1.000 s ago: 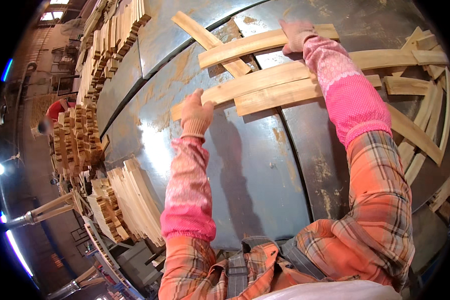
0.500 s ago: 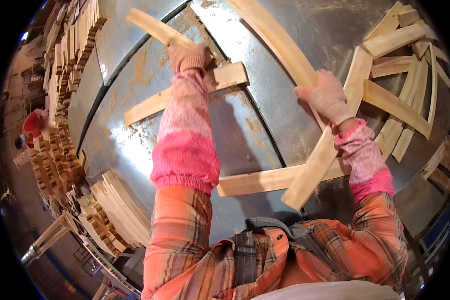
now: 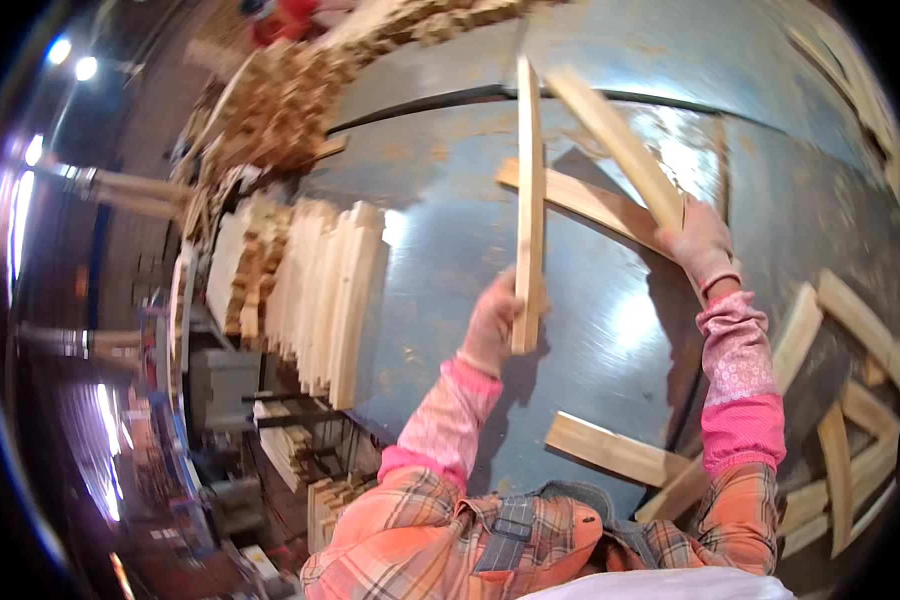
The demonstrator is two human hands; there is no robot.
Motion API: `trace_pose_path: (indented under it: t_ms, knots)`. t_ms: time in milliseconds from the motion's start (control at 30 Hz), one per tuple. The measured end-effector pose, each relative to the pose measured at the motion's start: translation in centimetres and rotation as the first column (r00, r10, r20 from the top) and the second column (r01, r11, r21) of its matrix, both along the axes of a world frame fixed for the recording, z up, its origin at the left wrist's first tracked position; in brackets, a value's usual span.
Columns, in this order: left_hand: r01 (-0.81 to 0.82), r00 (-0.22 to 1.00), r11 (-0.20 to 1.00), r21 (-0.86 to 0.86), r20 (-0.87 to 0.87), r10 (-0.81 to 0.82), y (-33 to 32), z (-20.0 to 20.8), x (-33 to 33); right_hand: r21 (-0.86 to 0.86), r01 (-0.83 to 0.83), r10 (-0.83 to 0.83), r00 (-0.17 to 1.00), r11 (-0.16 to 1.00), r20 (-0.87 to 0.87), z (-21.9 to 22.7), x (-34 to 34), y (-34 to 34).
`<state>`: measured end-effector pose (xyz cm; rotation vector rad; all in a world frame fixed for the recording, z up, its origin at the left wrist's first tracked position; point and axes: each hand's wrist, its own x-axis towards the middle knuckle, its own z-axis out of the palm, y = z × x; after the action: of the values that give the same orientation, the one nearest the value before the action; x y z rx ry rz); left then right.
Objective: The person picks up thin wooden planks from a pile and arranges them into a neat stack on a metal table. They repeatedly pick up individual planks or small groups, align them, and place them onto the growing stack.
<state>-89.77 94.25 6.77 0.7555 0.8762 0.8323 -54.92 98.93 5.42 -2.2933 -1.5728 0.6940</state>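
The left hand is closed around the near end of one strip, which points away from the person, over the table. The right hand grips the near end of a second strip, which slants away to the far left. A third strip lies on the table under these two. I can't tell if the right hand touches it too. A short piece lies close to the person. A pile of wood is on the right, and a row of boards is by the table's left edge.

The step in hand looks like moving two strips at once. The next move calls for a firm hold on both, and care that their far ends don't bump.
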Motion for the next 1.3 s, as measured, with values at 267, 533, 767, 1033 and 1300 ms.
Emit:
trace_pose_path:
  t_ms: [267,533,767,1033,1300]
  knots:
    - [-0.32,0.947,0.922,-0.217,-0.081,0.31,-13.7,-5.0,-15.8,-0.285,-0.132,0.122,0.991,0.949,-0.051,-2.8,-14.5,-1.2]
    - [-0.084,0.852,0.994,0.071,-0.512,0.108,-14.3,-8.2,-20.5,-0.221,-0.255,0.019,0.693,0.941,-0.72,-4.8,-37.8,-15.4]
    - [-0.094,0.449,0.976,0.195,-0.867,0.216,-4.1,-6.0,-27.9,0.138,-0.842,0.65,0.286,0.521,-0.704,-2.6,-45.1,-9.6]
    - [0.226,-0.605,0.968,-0.108,-0.795,0.053,-4.9,0.6,-36.5,-0.126,0.44,-0.437,0.898,0.889,0.049,0.7,-21.1,-23.9]
    - [0.773,0.478,0.482,0.413,-0.878,-0.015,-16.9,-4.8,-11.5,-0.17,0.835,-0.821,0.548,0.523,0.163,-1.8,-8.6,-36.2]
